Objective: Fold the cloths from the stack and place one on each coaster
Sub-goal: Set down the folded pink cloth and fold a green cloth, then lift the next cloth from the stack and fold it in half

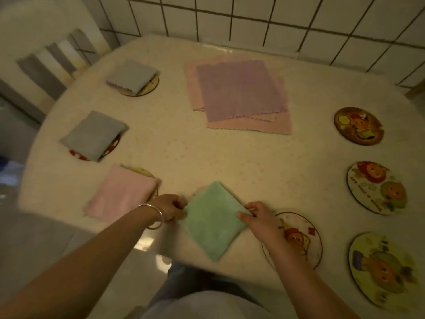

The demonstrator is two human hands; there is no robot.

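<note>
At the near edge of the bench [230, 157], both hands, left hand [169, 207] and right hand [258, 218], pinch opposite corners of the folded green cloth [212, 218], apparently finishing its fold; next it likely needs setting on the bare coaster [301, 236] just beside it.

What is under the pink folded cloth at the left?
A round coaster lies under the pink folded cloth. Only its far and right rim shows; the picture on it is covered.
</note>
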